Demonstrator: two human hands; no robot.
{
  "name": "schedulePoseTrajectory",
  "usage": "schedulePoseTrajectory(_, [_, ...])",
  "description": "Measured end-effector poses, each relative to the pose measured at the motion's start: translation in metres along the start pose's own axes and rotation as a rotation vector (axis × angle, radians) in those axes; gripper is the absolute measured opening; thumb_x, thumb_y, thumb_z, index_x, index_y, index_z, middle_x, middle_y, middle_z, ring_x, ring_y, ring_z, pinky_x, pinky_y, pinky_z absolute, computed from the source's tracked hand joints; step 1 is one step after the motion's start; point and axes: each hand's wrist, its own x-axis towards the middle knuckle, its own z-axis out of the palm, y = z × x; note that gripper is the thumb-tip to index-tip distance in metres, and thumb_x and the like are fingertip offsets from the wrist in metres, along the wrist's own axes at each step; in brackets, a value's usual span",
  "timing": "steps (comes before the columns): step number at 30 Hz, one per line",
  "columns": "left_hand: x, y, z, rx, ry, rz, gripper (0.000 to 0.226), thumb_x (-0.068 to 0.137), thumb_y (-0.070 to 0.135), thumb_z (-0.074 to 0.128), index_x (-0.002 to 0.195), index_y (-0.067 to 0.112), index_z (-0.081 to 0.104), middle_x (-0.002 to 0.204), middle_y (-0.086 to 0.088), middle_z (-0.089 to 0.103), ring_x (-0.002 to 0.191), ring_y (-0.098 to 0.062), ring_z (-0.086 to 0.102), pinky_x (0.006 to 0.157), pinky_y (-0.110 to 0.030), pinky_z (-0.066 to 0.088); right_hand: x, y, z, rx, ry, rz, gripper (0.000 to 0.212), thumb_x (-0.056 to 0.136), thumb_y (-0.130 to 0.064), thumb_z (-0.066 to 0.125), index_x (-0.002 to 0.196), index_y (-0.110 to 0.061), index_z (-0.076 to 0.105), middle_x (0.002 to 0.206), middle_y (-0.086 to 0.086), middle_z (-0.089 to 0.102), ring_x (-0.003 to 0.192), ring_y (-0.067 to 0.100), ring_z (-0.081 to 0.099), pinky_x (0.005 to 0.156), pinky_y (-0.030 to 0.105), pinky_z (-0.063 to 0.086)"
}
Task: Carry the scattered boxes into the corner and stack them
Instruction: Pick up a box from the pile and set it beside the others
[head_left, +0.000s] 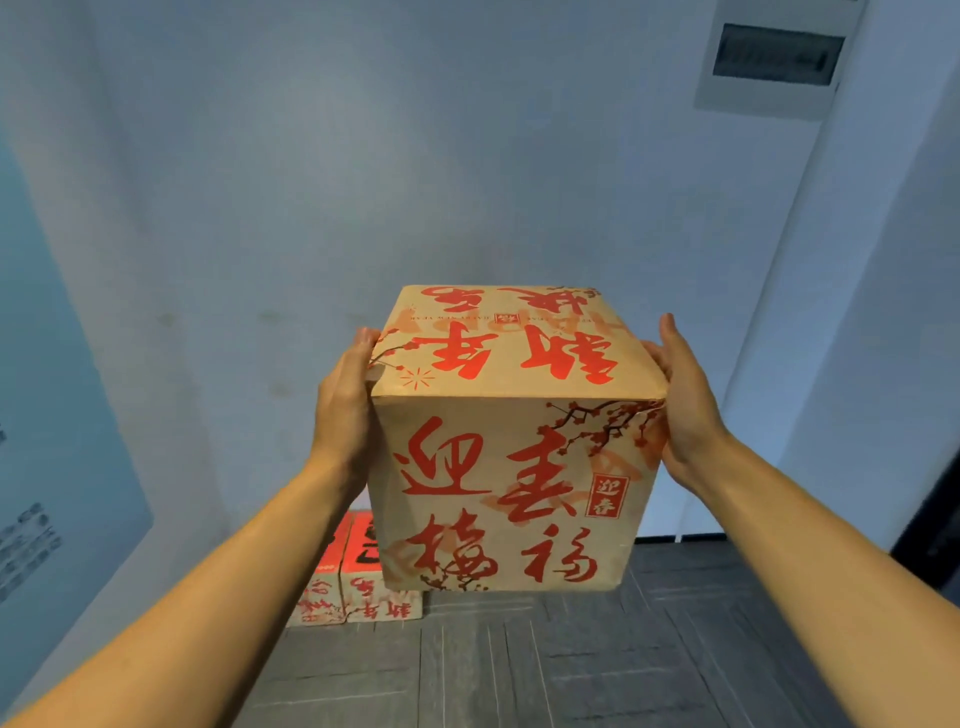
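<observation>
Carried box (511, 467): brown carton printed in red, held in the air at centre view, above the floor (571, 665) and before the pale wall (415, 182).
Orientation: upright, top face level and visible; near face toward the camera with characters reading right way up; characters on the top face inverted from this viewpoint.
Long axis: near-cubic, slightly taller than wide, so vertical.
Left hand (345, 410): flat against the left face, fingers straight, tips at the upper edge.
Right hand (685, 410): flat against the right face, fingers extended upward, pressing inward.
Floor boxes (353, 597): matching cartons on the floor against the wall, side by side and touching, partly hidden behind the carried box.
Surroundings: grey panel (774, 57) high on the right; blue poster (47, 415) on the left.
</observation>
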Motion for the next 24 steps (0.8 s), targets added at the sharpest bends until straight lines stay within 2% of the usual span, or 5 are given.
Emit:
schedulePoseTrajectory(8, [0.170,-0.050,0.064,0.007,-0.030,-0.031,0.042,0.106,0.061,0.041,0.109,0.032,0.071,0.105,0.005,0.081,0.101,-0.019,0.077,0.091,-0.041,0.057,0.172,0.016,-0.014,-0.032,0.048,-0.001,0.055,0.109,-0.060,0.025,0.105,-0.025,0.067,0.082,-0.002,0.080,0.073,0.012,0.077,0.069,0.029,0.056])
schedulePoseTrajectory(14, [0.261,-0.080,0.101,0.050,-0.009,0.027,0.043,0.105,0.062,0.041,0.116,0.032,0.070,0.107,0.006,0.081,0.100,-0.019,0.078,0.082,-0.035,0.059,0.291,0.036,-0.024,-0.050,-0.013,-0.019,0.059,0.108,-0.061,0.021,0.116,-0.025,0.068,0.089,-0.002,0.082,0.077,0.014,0.079,0.062,0.024,0.060])
schedulePoseTrajectory(18, [0.307,-0.109,0.119,0.131,0.017,0.026,0.060,0.090,0.071,0.044,0.125,0.030,0.070,0.114,0.005,0.079,0.106,-0.019,0.077,0.094,-0.044,0.060,0.360,0.060,-0.033,-0.029,-0.053,0.011,0.063,0.107,-0.063,0.021,0.119,-0.024,0.069,0.096,0.001,0.082,0.084,0.017,0.079,0.066,0.026,0.060])
schedulePoseTrajectory(21, [0.340,-0.136,0.127,0.179,0.024,0.020,0.048,0.102,0.058,0.048,0.136,0.029,0.066,0.118,0.004,0.078,0.109,-0.020,0.076,0.096,-0.047,0.060,0.408,0.084,-0.037,-0.031,-0.067,0.022,0.059,0.108,-0.062,0.023,0.122,-0.027,0.069,0.099,-0.001,0.082,0.087,0.017,0.079,0.066,0.025,0.059])
schedulePoseTrajectory(24, [0.367,-0.173,0.127,0.198,0.052,-0.037,0.036,0.110,0.039,0.047,0.143,0.032,0.059,0.120,0.005,0.077,0.107,-0.014,0.076,0.085,-0.034,0.060,0.447,0.120,-0.034,-0.075,-0.060,0.049,0.056,0.106,-0.063,0.031,0.133,-0.027,0.064,0.111,0.001,0.079,0.098,0.020,0.078,0.074,0.030,0.057])
